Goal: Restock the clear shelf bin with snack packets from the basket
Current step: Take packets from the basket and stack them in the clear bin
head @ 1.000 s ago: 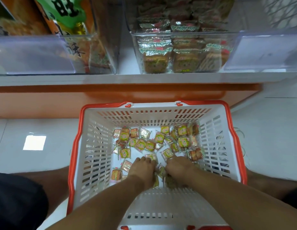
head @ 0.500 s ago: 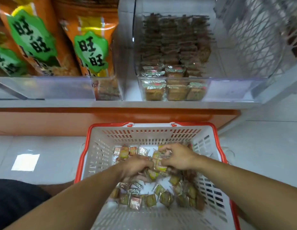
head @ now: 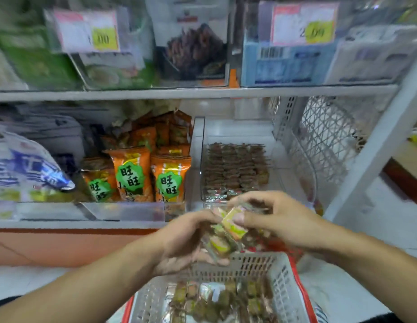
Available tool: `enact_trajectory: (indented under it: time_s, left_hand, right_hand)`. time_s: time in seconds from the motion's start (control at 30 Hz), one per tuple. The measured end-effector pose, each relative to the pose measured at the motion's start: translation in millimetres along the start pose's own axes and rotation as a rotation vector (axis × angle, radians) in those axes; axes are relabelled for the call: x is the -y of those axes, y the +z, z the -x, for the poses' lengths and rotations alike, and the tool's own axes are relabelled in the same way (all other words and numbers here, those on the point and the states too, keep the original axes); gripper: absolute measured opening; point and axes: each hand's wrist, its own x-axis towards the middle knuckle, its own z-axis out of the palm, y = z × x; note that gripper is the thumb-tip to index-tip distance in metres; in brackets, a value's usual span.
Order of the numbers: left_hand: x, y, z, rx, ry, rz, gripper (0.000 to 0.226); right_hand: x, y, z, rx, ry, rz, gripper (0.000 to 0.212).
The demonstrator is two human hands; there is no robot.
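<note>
I have both hands up above the basket [head: 261,264], carrying a clump of snack packets [head: 228,229] between them. My left hand [head: 186,241] sits at about eight o'clock of the clump, cupped beneath it with fingers curled under, I think so nothing drops. My right hand [head: 272,217] is at three o'clock, thumb and fingers pinching the top packets, steadying the stack from the side. The clear shelf bin [head: 293,164] stands at twelve o'clock from my hands, on the lower shelf [head: 63,223], with rows of the same packets filling its back and room near its front lip. More packets lie loose in the basket at six o'clock. The orange snack bags [head: 133,176] sit at ten o'clock in the neighbouring bin. The picture is blurred, so I cannot count what I hold.
</note>
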Motion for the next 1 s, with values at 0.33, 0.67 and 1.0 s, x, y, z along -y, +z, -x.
enact_trajectory:
  time_s: [0.33,0.67,1.0]
  left_hand:
    - [-23.3,26.3,-18.7,-0.153,0.235,0.082,0.029]
    - [-22.9,25.1,-24.0,-0.187,0.287,0.005,0.035]
    - [-26.2,20.8,-24.3,-0.184,0.296,0.033,0.037]
  right_hand:
    - [12.7,-6.2,-27.6,-0.290,0.134,-0.619,0.026]
    - [3.1,6.6,-35.5,-0.318,0.057,-0.782,0.025]
    - [7.3,-5.4,-31.5,-0.246,0.121,-0.620,0.030]
